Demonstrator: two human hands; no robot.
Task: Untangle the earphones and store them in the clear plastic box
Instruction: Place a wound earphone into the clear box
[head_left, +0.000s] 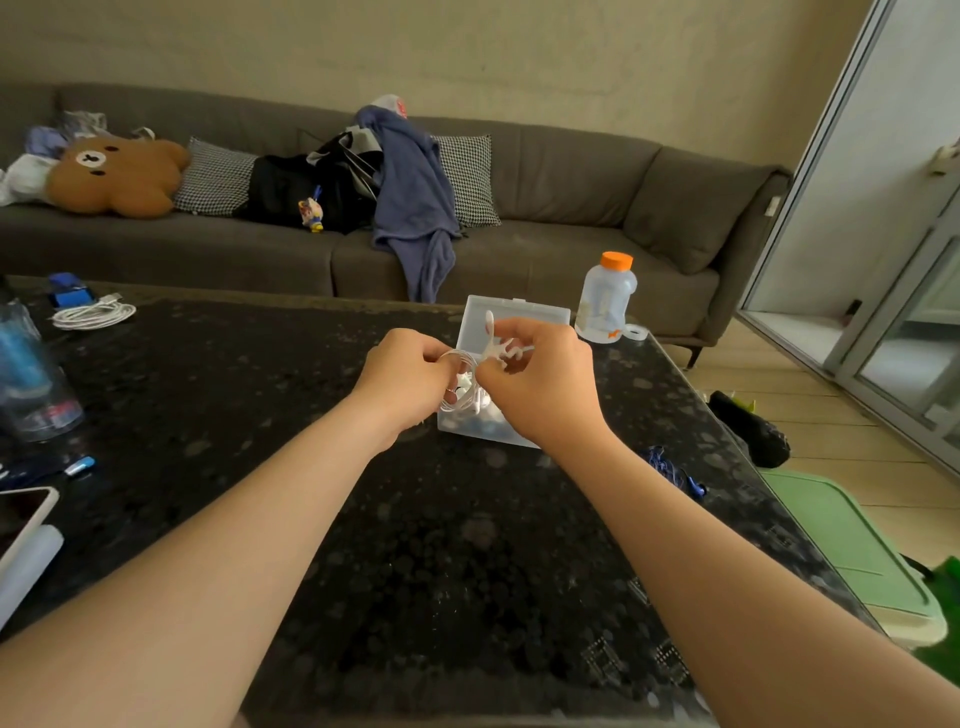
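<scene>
Earphones (470, 376), white, bunched in loops right over the clear plastic box (511, 312), not laid inside yet. Long axis of the bundle roughly up-and-down: one white end poking up toward the box lid, loose loops and bud-looking bits dangling down toward the box base. Left hand (405, 374) and right hand (540, 384) close together just above the box, knuckles nearly touching. Both with fingers curled, pinching the cord, left on the loops, right on the upper part.

Box itself open, lid tipped up at the far side, base nearest the camera, sitting on the dark speckled table (467, 545). Some small blue and white bits in the base, too blurry and too covered by the hands to name. Most of the box's middle hidden behind the hands, so cord-to-bottom contact impossible to judge.

Just beyond the box to the right: clear bottle with an orange cap (605, 301), plus a small tape roll (635, 331) beside it. Near the box on the right, a blue cord (672, 470) at the table edge. Well left of the box, a coiled white cable (93, 314) and a blue-tinted bottle (26, 374), cut off by the frame edge. Far behind the box, grey sofa (571, 182) with a brown bear cushion (117, 174).
</scene>
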